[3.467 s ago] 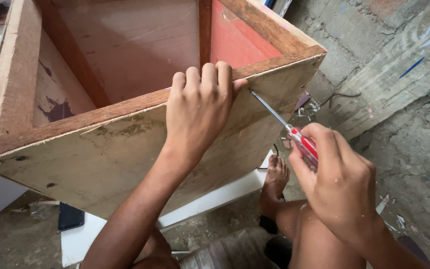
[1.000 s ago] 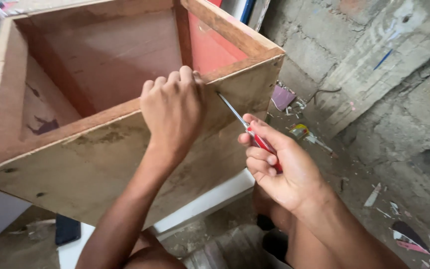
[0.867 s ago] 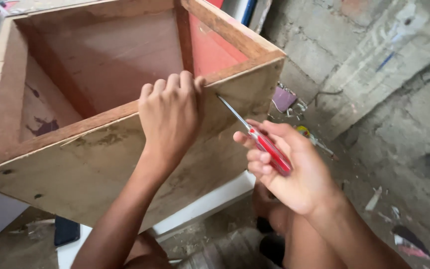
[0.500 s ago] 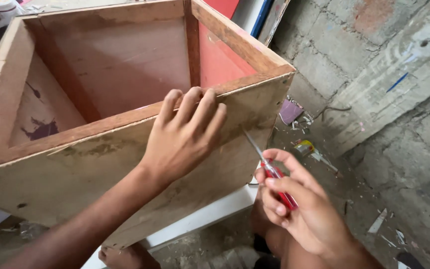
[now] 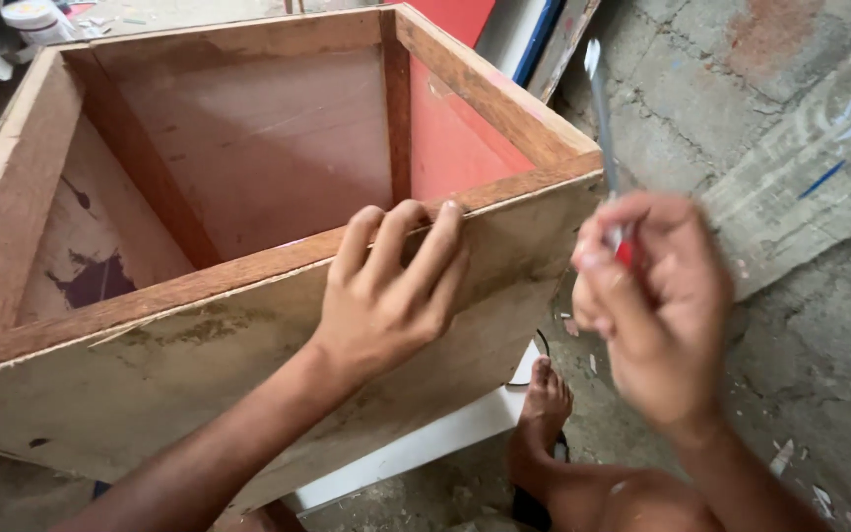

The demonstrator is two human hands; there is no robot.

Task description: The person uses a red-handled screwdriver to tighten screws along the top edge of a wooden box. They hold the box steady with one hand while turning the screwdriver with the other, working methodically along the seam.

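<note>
Here, an open-topped wooden box [image 5: 248, 197], tilted, filling the left and middle of the view. Left hand [image 5: 391, 296] draped over the near top edge, fingers [image 5: 425, 246] curled across the rim and touching the wood, palm flat against the pale outer panel; a loose grip on the edge, not a closed fist. Right hand [image 5: 657, 305] just off the box's right corner, blurred, grip closed around the red handle of a screwdriver [image 5: 605, 138], metal shaft pointing up and slightly away, tip clear of the wood (not touching anything). Inside the box: reddish-brown panels, a vertical batten in the far corner, a dark stain on the left wall. Beneath the box's lower edge, a white board [image 5: 425, 443] lying on the floor. A bare foot [image 5: 544, 404] resting beside that board, below the right hand. Rough concrete floor [image 5: 800, 374] on the right, littered with small scraps. Behind the box, a red panel [image 5: 460, 15] and a blue strip leaning upright. Top left, a white tub [image 5: 32, 15], well apart from both hands.
</note>
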